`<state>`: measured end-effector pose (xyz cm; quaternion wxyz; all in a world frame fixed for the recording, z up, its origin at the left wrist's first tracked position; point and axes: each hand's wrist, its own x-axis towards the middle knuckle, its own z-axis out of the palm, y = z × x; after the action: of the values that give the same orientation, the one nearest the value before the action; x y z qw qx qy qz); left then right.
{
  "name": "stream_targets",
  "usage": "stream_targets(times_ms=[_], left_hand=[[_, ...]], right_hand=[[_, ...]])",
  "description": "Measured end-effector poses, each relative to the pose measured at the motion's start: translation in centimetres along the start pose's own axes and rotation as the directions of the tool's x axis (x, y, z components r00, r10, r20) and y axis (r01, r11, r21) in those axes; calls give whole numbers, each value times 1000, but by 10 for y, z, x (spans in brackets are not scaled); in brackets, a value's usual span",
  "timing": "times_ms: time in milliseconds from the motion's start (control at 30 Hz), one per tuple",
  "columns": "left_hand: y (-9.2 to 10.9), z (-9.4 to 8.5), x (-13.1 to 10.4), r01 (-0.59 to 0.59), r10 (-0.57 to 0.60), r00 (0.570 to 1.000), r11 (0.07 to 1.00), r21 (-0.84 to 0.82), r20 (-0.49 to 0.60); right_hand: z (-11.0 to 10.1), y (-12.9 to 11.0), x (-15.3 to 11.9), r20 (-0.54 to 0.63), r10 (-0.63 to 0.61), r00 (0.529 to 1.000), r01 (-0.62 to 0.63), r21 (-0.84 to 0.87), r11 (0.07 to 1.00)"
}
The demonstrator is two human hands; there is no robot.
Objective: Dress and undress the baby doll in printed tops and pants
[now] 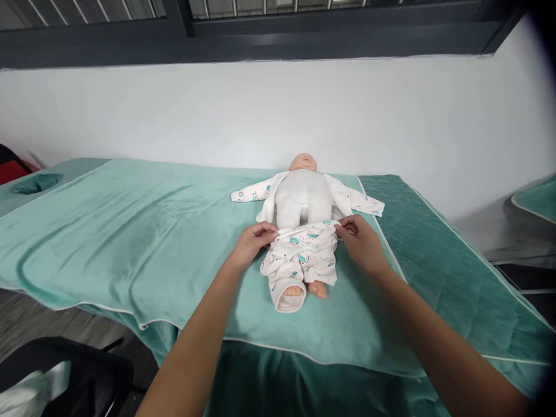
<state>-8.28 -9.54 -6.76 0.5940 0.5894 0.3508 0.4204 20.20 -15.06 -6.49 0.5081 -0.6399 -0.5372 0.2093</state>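
A baby doll (304, 191) lies on its back on the green bed, head toward the wall. Its body is pale cloth, and a white printed jacket (260, 190) lies spread open under it with both sleeves out to the sides. White baby pants (304, 249) with a teal print cover its lower legs; the feet show at the leg openings. My left hand (255, 240) pinches the left end of the waistband. At the right end of the same waistband, my right hand (360, 240) is closed on the fabric.
The green bed cover (108, 231) stretches far to the left, with a darker quilted sheet (452, 278) to the right. Behind stands a white wall (217, 116) under a dark window frame (282, 43). A black chair (95, 370) with pale cloth is at lower left.
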Motion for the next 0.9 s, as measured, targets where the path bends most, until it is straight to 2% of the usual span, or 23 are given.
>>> stream_targets(times_ms=[100, 233, 333, 467, 567, 667, 767, 900], left_hand=[[-3, 3, -1, -7, 9, 995, 1000, 22, -100], [-7, 7, 0, -27, 49, 977, 994, 109, -207], [-8, 9, -2, -88, 147, 954, 970, 226, -261], [-6, 13, -7, -190, 340, 901, 869, 456, -271], [2, 17, -6, -212, 406, 872, 816, 538, -272], [17, 18, 8, -211, 402, 881, 805, 555, -248], [29, 16, 33, -170, 356, 900, 817, 550, -250], [21, 13, 60, -102, 282, 917, 848, 520, -281]], right_hand=[[13, 1, 12, -45, 31, 999, -24, 147, 989], [27, 11, 14, 6, 61, 998, -60, 289, 956], [30, 16, 11, 59, 38, 998, -51, 241, 969], [28, 19, 8, 78, -29, 997, 24, 61, 998], [29, 20, 8, 68, -48, 997, 45, 43, 998], [30, 22, 7, 59, -55, 997, 52, 44, 998], [30, 24, 7, 42, -53, 998, 52, 14, 999], [31, 26, 8, 11, -46, 999, 46, -28, 999]])
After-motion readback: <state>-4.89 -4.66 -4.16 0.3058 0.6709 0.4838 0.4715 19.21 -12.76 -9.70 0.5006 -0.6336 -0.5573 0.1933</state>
